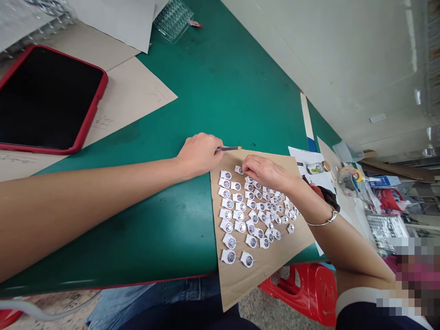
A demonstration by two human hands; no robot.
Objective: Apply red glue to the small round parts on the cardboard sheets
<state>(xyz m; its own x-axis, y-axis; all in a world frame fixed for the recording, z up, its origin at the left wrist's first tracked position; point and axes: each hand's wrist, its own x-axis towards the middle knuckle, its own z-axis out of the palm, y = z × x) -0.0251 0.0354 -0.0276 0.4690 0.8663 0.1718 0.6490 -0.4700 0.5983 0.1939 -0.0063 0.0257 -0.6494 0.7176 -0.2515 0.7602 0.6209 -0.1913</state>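
Many small white pieces with round metallic centres (228, 242) lie in rough rows on a brown paper sheet (240, 286). My left hand (202, 155) rests at the sheet's upper left corner, closed round a thin dark pen-like tool (229, 148) whose yellowish end points right. At the top of the rows, my right hand (263, 170) has its fingers bent together beside one white piece (239, 169). Whatever its fingertips may pinch is hidden. Its forearm, with a silver bangle, covers part of the sheet's right side.
On the green table (220, 82), a red-cased phone (51, 98) lies on cardboard at the left. A clear plastic tray (173, 20) is at the back. Papers and a small jar (318, 167) lie beyond my right forearm. A red stool (309, 293) stands below the edge.
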